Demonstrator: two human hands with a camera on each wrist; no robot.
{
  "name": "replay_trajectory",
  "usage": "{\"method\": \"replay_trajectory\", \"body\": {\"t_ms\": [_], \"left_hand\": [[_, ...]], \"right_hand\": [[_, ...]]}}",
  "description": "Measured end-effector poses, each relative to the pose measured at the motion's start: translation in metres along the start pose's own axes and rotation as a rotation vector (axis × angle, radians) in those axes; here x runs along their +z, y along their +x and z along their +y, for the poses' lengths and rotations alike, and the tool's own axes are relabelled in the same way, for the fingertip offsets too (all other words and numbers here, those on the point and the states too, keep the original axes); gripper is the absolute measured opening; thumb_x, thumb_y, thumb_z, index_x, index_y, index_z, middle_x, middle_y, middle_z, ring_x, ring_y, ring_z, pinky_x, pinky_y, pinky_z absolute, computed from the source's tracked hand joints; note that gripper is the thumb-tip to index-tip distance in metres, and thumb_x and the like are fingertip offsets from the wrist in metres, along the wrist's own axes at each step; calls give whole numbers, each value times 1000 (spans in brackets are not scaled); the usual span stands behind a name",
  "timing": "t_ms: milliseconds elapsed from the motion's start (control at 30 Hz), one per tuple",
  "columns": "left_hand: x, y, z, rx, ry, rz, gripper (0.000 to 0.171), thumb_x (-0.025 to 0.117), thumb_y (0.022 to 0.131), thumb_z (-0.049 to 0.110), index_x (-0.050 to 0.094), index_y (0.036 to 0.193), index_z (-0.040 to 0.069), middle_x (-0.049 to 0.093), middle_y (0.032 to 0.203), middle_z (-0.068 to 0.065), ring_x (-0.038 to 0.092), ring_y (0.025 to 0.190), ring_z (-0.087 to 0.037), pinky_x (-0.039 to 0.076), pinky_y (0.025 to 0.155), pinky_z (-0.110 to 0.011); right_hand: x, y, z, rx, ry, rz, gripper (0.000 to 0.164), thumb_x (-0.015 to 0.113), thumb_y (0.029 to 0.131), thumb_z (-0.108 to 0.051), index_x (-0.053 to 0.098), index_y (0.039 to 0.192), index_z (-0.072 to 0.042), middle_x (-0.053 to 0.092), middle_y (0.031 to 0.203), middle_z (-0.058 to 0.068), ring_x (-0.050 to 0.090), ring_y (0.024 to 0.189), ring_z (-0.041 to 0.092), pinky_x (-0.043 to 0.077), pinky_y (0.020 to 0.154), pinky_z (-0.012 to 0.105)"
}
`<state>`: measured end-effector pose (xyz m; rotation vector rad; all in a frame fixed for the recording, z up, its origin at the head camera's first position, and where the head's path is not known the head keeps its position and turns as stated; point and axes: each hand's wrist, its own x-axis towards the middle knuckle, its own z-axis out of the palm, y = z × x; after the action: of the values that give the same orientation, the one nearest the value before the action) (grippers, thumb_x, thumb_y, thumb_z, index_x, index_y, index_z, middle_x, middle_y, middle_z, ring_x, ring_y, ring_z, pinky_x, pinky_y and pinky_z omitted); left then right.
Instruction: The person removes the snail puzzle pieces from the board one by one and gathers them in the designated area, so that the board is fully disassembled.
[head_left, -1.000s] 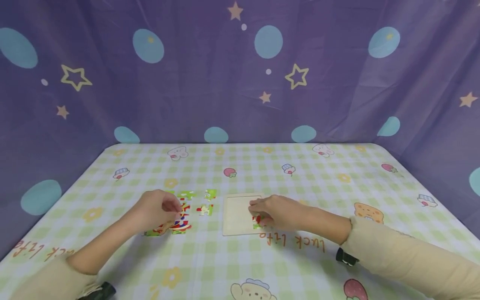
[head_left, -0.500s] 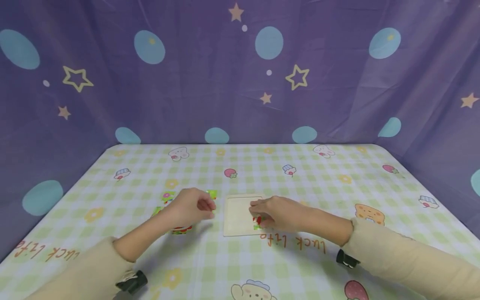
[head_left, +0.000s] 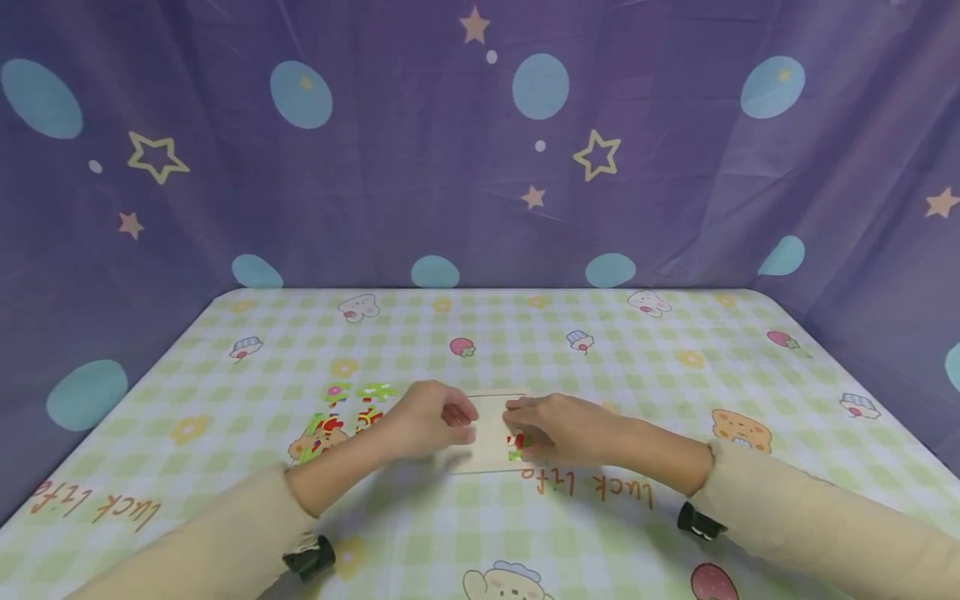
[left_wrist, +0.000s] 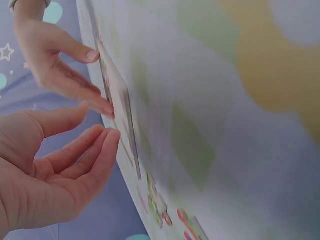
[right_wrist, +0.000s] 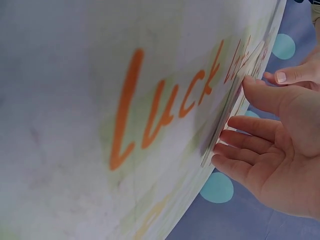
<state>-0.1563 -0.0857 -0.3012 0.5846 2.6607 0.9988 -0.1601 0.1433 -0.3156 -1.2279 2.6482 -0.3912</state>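
In the head view my left hand [head_left: 431,421] hovers over the left side of a pale wooden puzzle tray [head_left: 487,414]. Its thumb and bent fingers [left_wrist: 102,150] stand apart in the left wrist view, and nothing shows between them. My right hand [head_left: 566,429] rests at the tray's right side, fingers fairly straight [right_wrist: 245,140] and touching its edge area. Red and green jigsaw pieces [head_left: 519,443] sit in the tray's near right corner, partly covered by that hand. Left of the tray lie several loose jigsaw pieces [head_left: 330,429]; my left hand and forearm hide some.
A checked tablecloth [head_left: 600,533] with printed cartoons and lettering covers the table. Behind it hangs a purple curtain [head_left: 450,183] with stars and blue ovals. Dark wrist cameras [head_left: 309,557] hang under both beige sleeves [head_left: 810,508].
My left hand has moved right, from above the loose jigsaw pieces to over the tray's left side. The right hand has stayed in place at the tray.
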Motion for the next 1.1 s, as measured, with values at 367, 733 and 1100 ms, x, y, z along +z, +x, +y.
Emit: {"method": "replay_trajectory", "body": {"t_ms": [367, 733, 1100], "left_hand": [[21, 8, 10, 48, -1, -20, 18, 74, 79, 4, 71, 96, 3, 72, 91, -5, 63, 80, -9, 53, 74, -21], [36, 11, 14, 138, 58, -2, 18, 74, 76, 3, 73, 93, -1, 69, 84, -8, 56, 76, -11, 47, 68, -20], [39, 12, 18, 113, 10, 5, 8, 72, 78, 2, 67, 84, 0, 64, 76, -4, 53, 71, -10, 45, 64, -18]], "right_hand": [[-1, -3, 1, -15, -7, 14, 27, 68, 89, -19, 61, 112, -7, 56, 139, 14, 69, 97, 18, 53, 88, 29], [2, -4, 2, 14, -4, 10, 50, 68, 89, -19, 54, 133, 0, 49, 144, 19, 51, 131, 32, 47, 103, 41], [2, -4, 0, 17, 3, 13, 46, 68, 89, -17, 57, 131, -3, 49, 143, 21, 58, 124, 32, 50, 100, 39]]}}
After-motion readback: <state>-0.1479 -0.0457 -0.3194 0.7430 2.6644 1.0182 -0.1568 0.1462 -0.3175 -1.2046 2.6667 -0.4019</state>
